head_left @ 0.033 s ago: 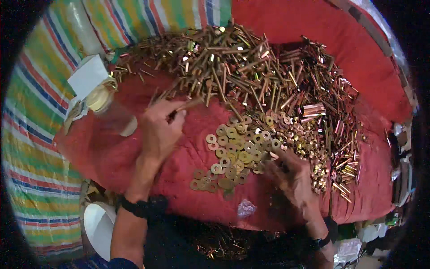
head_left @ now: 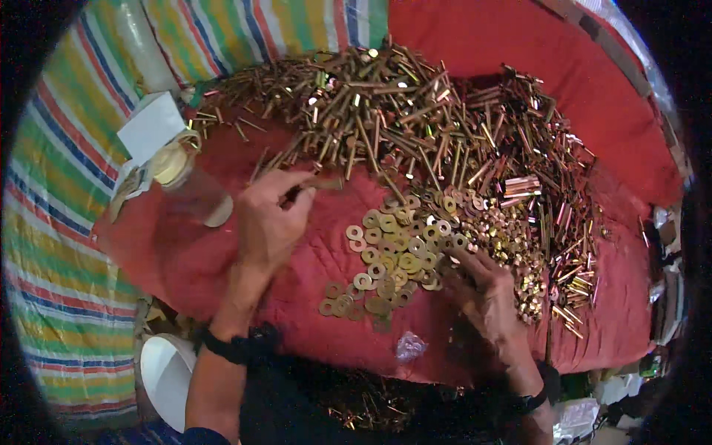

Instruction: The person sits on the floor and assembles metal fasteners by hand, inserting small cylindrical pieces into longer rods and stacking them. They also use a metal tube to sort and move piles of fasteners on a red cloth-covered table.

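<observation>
My left hand (head_left: 273, 219) is closed round a bolt (head_left: 322, 183), its end sticking out to the right past my fingertips. That hand is just in front of the big heap of bronze-coloured bolts (head_left: 378, 111). My right hand (head_left: 486, 293) is over the right side of the flat brass-coloured washers (head_left: 386, 256), beside a pile of small shiny nuts (head_left: 512, 245). Its fingers look apart and a little blurred, with nothing visible between them. The washers lie spread on the red cloth (head_left: 297, 289) between my two hands.
At the left stand a white box (head_left: 152, 127) and a transparent container with a pale lid (head_left: 172, 165). A crumpled plastic scrap (head_left: 410, 346) lies near the front edge. Striped sheeting (head_left: 67, 245) lines the left side, with a white bowl-like thing (head_left: 167, 374) below.
The fingers of my right hand have stretched out a little over the washers. My left hand still holds the bolt, and the whole view has shifted slightly.
</observation>
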The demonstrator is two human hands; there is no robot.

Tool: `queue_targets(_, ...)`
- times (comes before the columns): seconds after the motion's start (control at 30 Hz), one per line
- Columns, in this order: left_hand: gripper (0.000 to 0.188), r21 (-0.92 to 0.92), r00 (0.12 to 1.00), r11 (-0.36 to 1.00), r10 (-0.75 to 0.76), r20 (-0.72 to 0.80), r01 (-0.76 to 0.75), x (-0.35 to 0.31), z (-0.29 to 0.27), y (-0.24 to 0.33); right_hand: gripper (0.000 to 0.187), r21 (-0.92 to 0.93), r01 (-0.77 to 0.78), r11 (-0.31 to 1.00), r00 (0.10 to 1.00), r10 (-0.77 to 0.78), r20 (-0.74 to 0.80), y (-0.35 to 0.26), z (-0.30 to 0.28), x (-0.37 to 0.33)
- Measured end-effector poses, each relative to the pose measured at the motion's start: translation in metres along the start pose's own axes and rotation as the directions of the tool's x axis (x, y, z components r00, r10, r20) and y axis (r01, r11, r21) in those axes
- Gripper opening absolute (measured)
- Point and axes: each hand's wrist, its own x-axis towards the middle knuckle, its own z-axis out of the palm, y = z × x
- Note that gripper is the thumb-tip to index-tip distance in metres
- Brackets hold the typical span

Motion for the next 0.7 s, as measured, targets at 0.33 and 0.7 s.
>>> queue_targets(0.33, 0.025, -0.818, 0.84, 0.209, -0.227, 0.493, 0.537, -0.04, 0.007, 0.067, 0.018, 0.231, -0.322, 0.918, 0.937, 0.275, 0.215, -0.005, -0.012, 0.004)
queue_targets(0.7, 0.031, -0.569, 0.637, 0.336, -0.134, 0.759, 0.75, -0.073, 0.031, 0.093, 0.013, 0.426, -0.381, 0.821, 0.922, 0.374, 0.103, -0.044, -0.023, -0.002)
